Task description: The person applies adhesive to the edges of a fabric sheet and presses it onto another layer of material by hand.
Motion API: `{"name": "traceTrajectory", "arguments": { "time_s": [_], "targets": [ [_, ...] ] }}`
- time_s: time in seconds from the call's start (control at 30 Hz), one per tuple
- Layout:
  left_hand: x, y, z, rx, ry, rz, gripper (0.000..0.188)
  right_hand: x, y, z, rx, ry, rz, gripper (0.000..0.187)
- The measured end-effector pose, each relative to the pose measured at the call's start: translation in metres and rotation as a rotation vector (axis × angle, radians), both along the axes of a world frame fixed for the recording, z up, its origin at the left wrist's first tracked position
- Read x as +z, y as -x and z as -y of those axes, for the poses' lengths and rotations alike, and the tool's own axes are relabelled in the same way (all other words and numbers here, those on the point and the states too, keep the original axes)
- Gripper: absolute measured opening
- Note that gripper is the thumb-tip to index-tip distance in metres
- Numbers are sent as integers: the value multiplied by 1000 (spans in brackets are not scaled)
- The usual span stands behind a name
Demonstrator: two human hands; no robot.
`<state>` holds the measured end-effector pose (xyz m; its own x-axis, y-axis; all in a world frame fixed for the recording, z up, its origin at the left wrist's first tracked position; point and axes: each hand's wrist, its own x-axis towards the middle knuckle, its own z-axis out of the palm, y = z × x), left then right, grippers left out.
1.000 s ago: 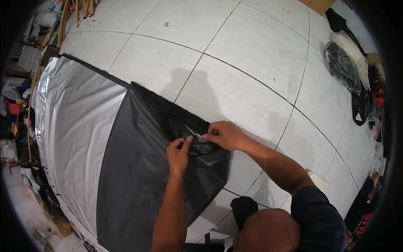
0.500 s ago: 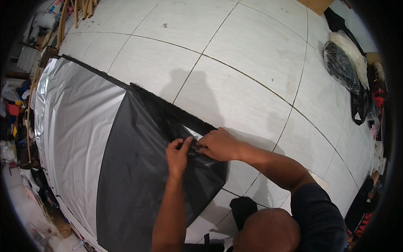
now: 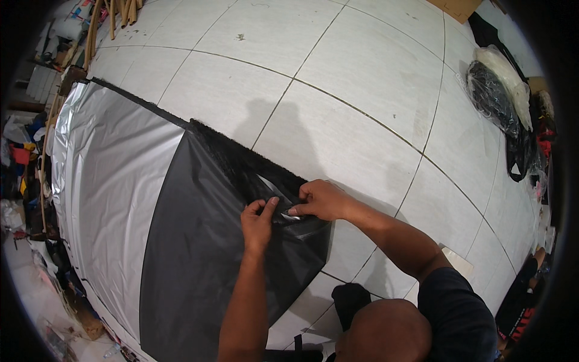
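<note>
A dark grey sheet (image 3: 193, 259) of thin, smooth material lies over the floor, its upper edge bordered by black fuzzy fabric (image 3: 238, 149). My left hand (image 3: 258, 224) rests on the sheet just below that border, thumb and forefinger pinching a fold of it. Close by on the right, my right hand (image 3: 322, 201) is closed on the sheet's black edge, fingers bent inward. Between the two hands a silver underside (image 3: 292, 215) shows through a fold. What lies beneath the fingertips is hidden.
A shiny silver sheet (image 3: 117, 181) adjoins the dark one on the left. Cluttered items (image 3: 24, 151) line the far left, near wooden poles (image 3: 128, 13). Plastic-wrapped bundles (image 3: 494, 90) lie at the upper right. My bare knee (image 3: 386, 330) is at the bottom, over white floor tiles (image 3: 356, 78).
My right hand has turned slightly, its fingertips shifting a little right along the edge. The silver patch between the hands has changed shape. My left hand stays almost in place.
</note>
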<state>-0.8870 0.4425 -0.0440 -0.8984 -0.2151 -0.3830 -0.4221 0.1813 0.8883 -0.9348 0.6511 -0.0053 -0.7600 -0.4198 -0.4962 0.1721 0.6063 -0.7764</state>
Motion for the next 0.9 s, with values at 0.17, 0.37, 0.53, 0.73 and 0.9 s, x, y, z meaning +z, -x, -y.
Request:
{"name": "traceTrajectory", "arguments": {
  "time_s": [0.17, 0.37, 0.53, 0.73, 0.9],
  "targets": [
    [-8, -3, 4, -32, 14, -50, 25, 1, 3, -4, -86, -80, 4, 40],
    [0, 0, -1, 14, 4, 5, 29, -1, -8, 5, -112, -28, -462, 35],
    [1, -1, 1, 14, -24, 12, 29, 0, -12, 13, 244, -45, -416, 33],
    [5, 0, -3, -19, 42, -35, 24, 3, -9, 3, 70, -74, -304, 29],
    [-2, -3, 1, -15, -16, -72, 22, -3, -3, -9, 56, -252, -257, 27]
  ]
}}
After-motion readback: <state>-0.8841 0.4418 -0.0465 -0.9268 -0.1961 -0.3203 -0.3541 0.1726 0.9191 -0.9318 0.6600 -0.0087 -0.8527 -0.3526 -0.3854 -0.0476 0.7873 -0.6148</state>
